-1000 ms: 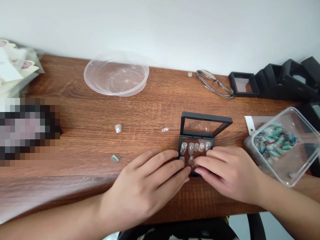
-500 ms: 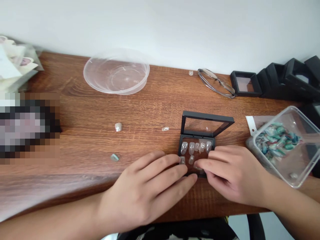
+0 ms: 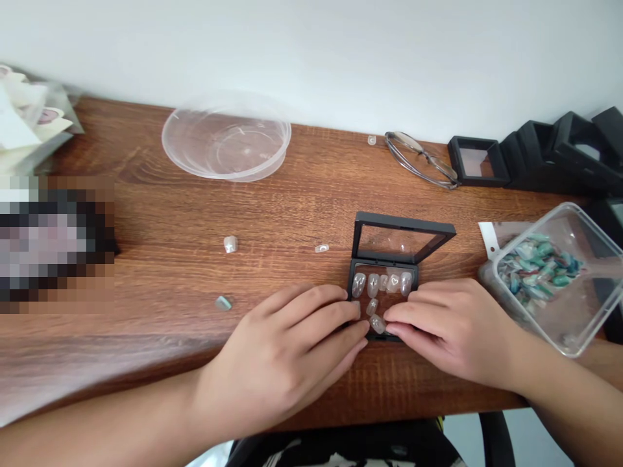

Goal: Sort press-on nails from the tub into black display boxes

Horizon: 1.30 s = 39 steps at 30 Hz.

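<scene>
A small black display case (image 3: 384, 266) lies on the wooden table with its windowed lid raised. A row of clear press-on nails (image 3: 373, 285) with pale designs fills its upper part. Along the left edge of the case, my left hand (image 3: 292, 350) holds it, fingers extended and thumb hidden; a nail there is partly covered. My right hand (image 3: 448, 327) has thumb and index finger closed at the right edge of a tilted clear nail (image 3: 378, 324), near the case's lower side. Just above that one lies a star-marked nail (image 3: 372, 307).
Loose nails (image 3: 230, 244) lie left of the case. A clear round tub (image 3: 170, 143), glasses (image 3: 418, 159) and stacked black cases (image 3: 525, 159) stand along the wall. At right, a transparent box (image 3: 496, 275) holds many teal nails. Plastic packets (image 3: 29, 130) sit at far left.
The nail by my right fingertips has shifted left and shows more fully. The star-marked nail has tilted. My left fingers have drawn back slightly from the lower part of the case.
</scene>
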Each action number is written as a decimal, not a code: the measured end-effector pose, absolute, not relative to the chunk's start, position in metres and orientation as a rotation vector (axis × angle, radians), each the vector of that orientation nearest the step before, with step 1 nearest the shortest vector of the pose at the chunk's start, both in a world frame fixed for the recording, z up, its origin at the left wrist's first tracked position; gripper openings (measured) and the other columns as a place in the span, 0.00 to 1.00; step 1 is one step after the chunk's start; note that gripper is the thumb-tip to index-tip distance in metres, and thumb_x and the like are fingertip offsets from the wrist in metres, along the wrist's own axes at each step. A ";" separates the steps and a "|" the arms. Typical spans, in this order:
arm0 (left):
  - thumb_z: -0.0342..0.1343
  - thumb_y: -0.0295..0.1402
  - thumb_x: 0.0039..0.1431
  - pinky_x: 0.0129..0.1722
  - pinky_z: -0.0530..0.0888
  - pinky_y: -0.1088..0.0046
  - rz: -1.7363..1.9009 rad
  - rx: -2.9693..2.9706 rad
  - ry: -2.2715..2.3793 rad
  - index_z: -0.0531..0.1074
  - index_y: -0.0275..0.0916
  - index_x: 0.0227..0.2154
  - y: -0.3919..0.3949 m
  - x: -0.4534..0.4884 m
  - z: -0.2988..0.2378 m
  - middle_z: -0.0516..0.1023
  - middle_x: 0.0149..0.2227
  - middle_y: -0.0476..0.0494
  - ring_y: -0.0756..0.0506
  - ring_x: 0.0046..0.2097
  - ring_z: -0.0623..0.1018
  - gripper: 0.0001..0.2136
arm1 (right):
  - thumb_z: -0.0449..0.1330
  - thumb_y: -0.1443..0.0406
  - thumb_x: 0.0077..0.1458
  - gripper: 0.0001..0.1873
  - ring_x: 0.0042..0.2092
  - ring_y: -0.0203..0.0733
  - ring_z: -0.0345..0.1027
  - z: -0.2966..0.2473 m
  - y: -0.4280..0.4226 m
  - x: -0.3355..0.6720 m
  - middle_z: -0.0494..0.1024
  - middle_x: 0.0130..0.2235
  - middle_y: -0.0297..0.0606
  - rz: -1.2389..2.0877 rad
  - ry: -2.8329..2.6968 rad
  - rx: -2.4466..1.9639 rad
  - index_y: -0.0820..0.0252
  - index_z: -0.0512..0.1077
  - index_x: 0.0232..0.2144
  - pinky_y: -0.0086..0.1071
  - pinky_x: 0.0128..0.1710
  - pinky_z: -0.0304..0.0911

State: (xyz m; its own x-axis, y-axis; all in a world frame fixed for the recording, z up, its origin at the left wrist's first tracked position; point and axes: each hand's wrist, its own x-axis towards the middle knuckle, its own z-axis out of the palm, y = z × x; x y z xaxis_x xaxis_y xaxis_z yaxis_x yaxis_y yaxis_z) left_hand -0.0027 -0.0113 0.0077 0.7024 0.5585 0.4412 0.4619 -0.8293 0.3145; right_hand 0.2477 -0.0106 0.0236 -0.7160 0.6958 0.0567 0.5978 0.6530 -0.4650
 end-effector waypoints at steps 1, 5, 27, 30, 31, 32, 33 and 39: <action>0.51 0.29 0.71 0.43 0.75 0.65 0.793 2.733 0.830 0.78 0.40 0.41 -0.011 -0.003 0.008 0.83 0.41 0.51 0.44 0.44 0.80 0.10 | 0.55 0.65 0.67 0.12 0.29 0.36 0.70 0.023 -0.010 0.247 0.78 0.28 0.32 0.601 -2.639 -1.036 0.60 0.78 0.37 0.32 0.30 0.59; 0.51 0.29 0.70 0.42 0.76 0.64 0.799 2.726 0.835 0.78 0.39 0.41 -0.010 -0.002 0.008 0.83 0.41 0.50 0.43 0.44 0.81 0.10 | 0.57 0.64 0.67 0.11 0.30 0.36 0.69 0.023 -0.010 0.245 0.78 0.32 0.34 0.464 -2.618 -0.988 0.58 0.78 0.45 0.32 0.28 0.58; 0.50 0.28 0.71 0.44 0.74 0.64 0.758 2.736 0.799 0.76 0.39 0.45 -0.012 -0.005 0.003 0.83 0.45 0.51 0.43 0.46 0.79 0.09 | 0.56 0.68 0.65 0.12 0.29 0.41 0.66 0.026 -0.016 0.238 0.75 0.29 0.35 0.303 -2.690 -0.955 0.60 0.79 0.36 0.36 0.26 0.56; 0.47 0.27 0.72 0.44 0.74 0.65 0.743 2.750 0.773 0.76 0.39 0.45 -0.012 -0.005 0.001 0.83 0.46 0.51 0.43 0.48 0.79 0.11 | 0.56 0.68 0.65 0.11 0.28 0.41 0.67 0.028 -0.019 0.236 0.75 0.28 0.34 0.251 -2.695 -0.981 0.61 0.79 0.35 0.37 0.26 0.55; 0.48 0.27 0.72 0.44 0.74 0.65 0.739 2.754 0.771 0.76 0.39 0.45 -0.012 -0.005 0.001 0.83 0.46 0.51 0.43 0.48 0.79 0.11 | 0.56 0.67 0.65 0.12 0.28 0.41 0.67 0.028 -0.019 0.236 0.75 0.27 0.34 0.247 -2.694 -0.988 0.61 0.79 0.34 0.37 0.25 0.55; 0.49 0.27 0.71 0.44 0.75 0.65 0.739 2.753 0.774 0.76 0.40 0.45 -0.012 -0.004 0.002 0.83 0.45 0.51 0.43 0.48 0.79 0.10 | 0.56 0.66 0.66 0.12 0.28 0.41 0.67 0.028 -0.019 0.236 0.75 0.27 0.33 0.242 -2.687 -1.001 0.61 0.79 0.34 0.37 0.25 0.55; 0.51 0.28 0.71 0.44 0.75 0.65 0.746 2.745 0.785 0.76 0.40 0.44 -0.012 -0.003 0.002 0.83 0.44 0.52 0.43 0.47 0.79 0.09 | 0.56 0.65 0.66 0.13 0.27 0.41 0.68 0.028 -0.019 0.236 0.75 0.27 0.33 0.243 -2.679 -1.020 0.60 0.79 0.33 0.37 0.25 0.56; 0.56 0.35 0.69 0.43 0.77 0.66 0.806 2.679 0.815 0.77 0.40 0.42 -0.012 0.000 0.006 0.83 0.42 0.51 0.44 0.46 0.81 0.07 | 0.57 0.59 0.67 0.13 0.30 0.40 0.73 0.023 -0.014 0.239 0.78 0.30 0.33 0.285 -2.546 -1.200 0.61 0.77 0.35 0.36 0.28 0.59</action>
State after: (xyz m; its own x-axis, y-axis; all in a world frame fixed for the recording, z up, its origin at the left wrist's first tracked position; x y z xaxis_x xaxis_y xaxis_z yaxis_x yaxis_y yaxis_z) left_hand 0.0000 -0.0123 0.0061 0.6945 0.5704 0.4386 0.4454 -0.8195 0.3605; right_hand 0.2387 -0.0144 0.0231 -0.6001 0.7762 0.1935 0.7142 0.6288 -0.3075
